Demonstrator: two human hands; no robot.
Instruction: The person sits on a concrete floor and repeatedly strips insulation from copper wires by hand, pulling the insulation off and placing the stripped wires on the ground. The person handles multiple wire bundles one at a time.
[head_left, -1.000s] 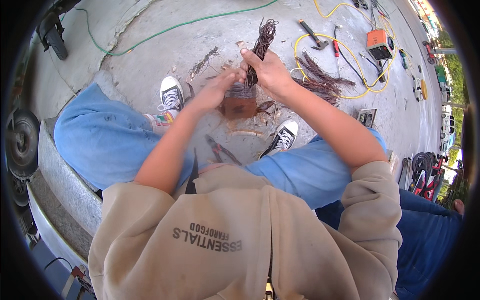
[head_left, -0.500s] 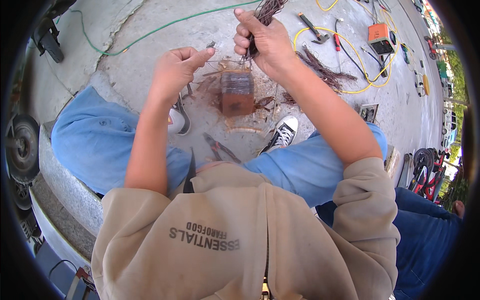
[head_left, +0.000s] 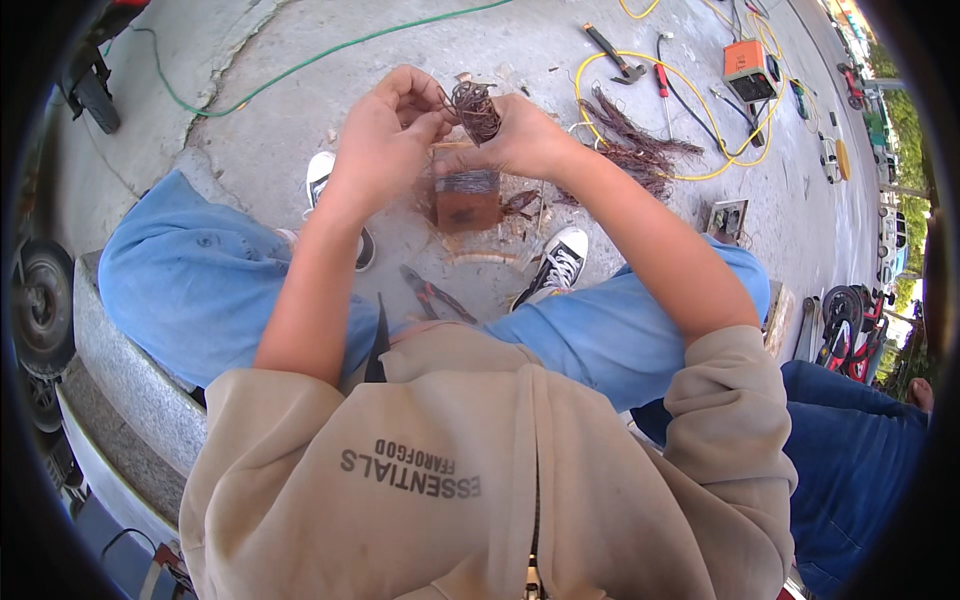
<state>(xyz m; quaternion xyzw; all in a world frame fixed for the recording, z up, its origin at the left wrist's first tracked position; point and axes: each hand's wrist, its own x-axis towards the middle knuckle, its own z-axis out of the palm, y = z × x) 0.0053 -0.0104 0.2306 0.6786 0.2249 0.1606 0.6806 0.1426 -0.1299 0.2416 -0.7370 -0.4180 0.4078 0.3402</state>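
At twelve o'clock, right hand (head_left: 530, 140) clutched wire bundle (head_left: 475, 112), fingers curled round; left hand (head_left: 385, 138) pinched its nine-o'clock edge; block (head_left: 468, 210) sat six o'clock.

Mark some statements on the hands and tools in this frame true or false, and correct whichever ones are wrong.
1. The right hand holds a bundle of dark wire. True.
2. The left hand is gripping the pliers. False: the pliers lie on the ground, and the left hand is up by the wire bundle.
3. The brown block is between the person's shoes. True.
4. The hammer rests on top of the brown block. False: it lies on the ground, farther off and to the right.
5. The green hose runs along the ground to the left of the hammer. True.
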